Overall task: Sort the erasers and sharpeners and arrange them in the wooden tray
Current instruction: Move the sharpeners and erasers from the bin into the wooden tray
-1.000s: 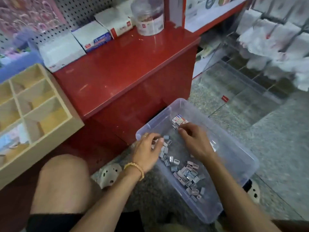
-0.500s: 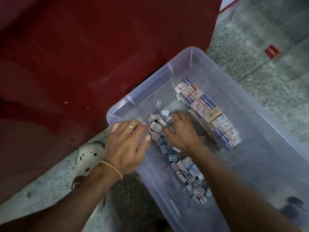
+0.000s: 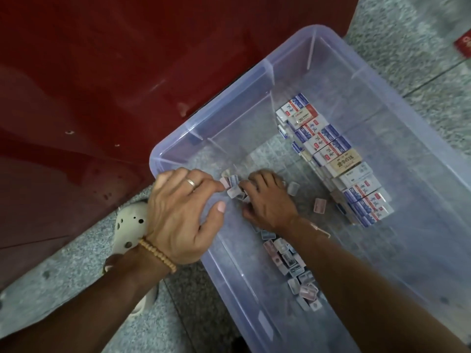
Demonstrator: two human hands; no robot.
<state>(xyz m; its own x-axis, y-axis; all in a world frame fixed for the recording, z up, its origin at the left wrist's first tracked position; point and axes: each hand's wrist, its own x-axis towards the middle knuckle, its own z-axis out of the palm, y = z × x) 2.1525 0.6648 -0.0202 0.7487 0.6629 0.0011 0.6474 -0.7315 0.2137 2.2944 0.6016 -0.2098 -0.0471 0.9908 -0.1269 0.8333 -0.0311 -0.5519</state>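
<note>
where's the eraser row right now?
In the head view, the row of boxed erasers lies inside the clear plastic bin, on the right of the right hand and the loose sharpeners, running diagonally along the bin floor.

Speckled stone floor (image 3: 397,44) carries clear plastic bin (image 3: 418,159), pale perforated clog (image 3: 128,222), red cabinet (image 3: 102,72).

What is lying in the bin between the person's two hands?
In the head view, a small cluster of sharpeners lies between the left hand and right hand, on the bin floor.
</note>
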